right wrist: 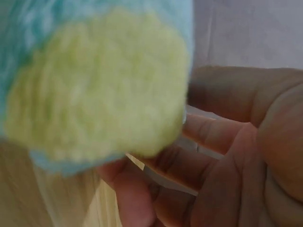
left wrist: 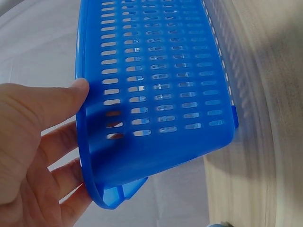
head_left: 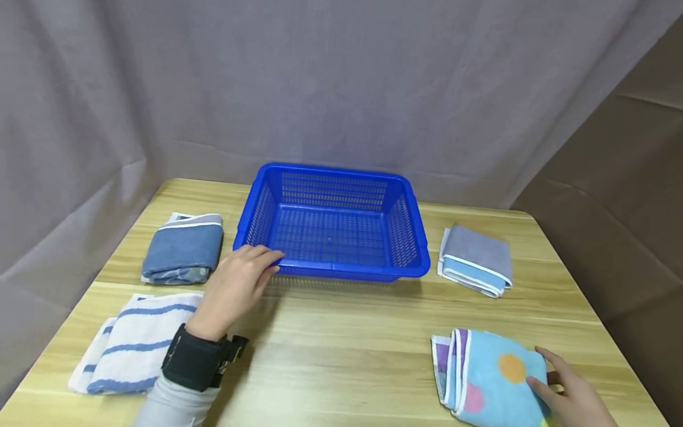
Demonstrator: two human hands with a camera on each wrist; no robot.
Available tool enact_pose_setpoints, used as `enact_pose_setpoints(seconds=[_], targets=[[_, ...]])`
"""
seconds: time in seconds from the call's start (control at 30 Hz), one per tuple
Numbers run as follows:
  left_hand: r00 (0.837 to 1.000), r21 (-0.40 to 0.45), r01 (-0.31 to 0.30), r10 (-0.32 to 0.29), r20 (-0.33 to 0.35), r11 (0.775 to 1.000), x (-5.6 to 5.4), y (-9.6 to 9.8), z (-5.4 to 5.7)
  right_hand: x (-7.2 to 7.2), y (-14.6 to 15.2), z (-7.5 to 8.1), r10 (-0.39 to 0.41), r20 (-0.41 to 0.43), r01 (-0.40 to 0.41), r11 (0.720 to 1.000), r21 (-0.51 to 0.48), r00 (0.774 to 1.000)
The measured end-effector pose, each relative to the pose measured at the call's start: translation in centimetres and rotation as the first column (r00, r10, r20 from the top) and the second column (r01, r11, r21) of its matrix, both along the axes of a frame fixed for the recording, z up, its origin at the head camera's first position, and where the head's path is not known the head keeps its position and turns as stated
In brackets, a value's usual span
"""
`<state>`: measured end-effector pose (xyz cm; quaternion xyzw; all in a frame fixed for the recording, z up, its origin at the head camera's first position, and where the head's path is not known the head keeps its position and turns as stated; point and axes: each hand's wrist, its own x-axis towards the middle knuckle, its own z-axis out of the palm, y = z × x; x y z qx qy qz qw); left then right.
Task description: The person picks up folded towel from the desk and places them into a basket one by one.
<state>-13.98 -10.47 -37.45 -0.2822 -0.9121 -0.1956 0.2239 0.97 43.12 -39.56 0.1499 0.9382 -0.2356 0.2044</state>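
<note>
My left hand [head_left: 237, 284] grips the front left corner of the blue plastic basket [head_left: 331, 268], its rim between thumb and fingers in the left wrist view. The basket's front side appears lifted a little off the table. At the lower right, my right hand [head_left: 573, 394] holds the right edge of a folded light-blue towel [head_left: 488, 373] with colored dots. The right wrist view has the thumb at that towel's edge, fingers reaching under a yellow-green dot [right wrist: 99, 85]. Under my left forearm lies a folded white towel with blue stripes [head_left: 136, 344].
A folded dark-blue towel [head_left: 184, 249] lies left of the basket, and a folded grey and blue towel [head_left: 475, 258] lies to its right. All rest on a wooden table [head_left: 331, 350]. Grey curtain cloth [head_left: 341, 83] hangs behind the table and along its sides.
</note>
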Motion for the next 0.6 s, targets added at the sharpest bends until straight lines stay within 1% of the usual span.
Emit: enact_pose_setpoints(seconds=[0.13, 0.2, 0.33, 0.43, 0.6], targets=[[1.000, -0.011, -0.006, 0.006, 0.014, 1.000, 0.0, -0.1, 0.0, 0.0, -2.1, -0.7, -0.012, 0.017, 0.013, 1.000, -0.009, 1.000], [1.000, -0.012, -0.014, 0.014, 0.017, 1.000, 0.1, -0.2, 0.0, 0.0, -3.6, -0.9, -0.023, 0.011, 0.023, 1.000, -0.008, 1.000], [1.000, -0.010, -0.023, 0.023, 0.015, 1.000, 0.0, -0.1, 0.2, -0.2, -7.5, -1.1, -0.045, -0.057, 0.042, 0.998, -0.051, 0.997], [1.000, -0.015, -0.019, 0.019, 0.017, 1.000, -0.1, 0.1, 0.2, -0.7, -10.4, -0.9, -0.038, -0.112, 0.029, 0.996, -0.081, 0.993], [0.999, -0.012, -0.022, 0.022, 0.023, 1.000, 0.0, 0.2, -0.1, -1.5, -14.8, -0.8, -0.013, -0.165, -0.006, 0.993, -0.118, 0.986]])
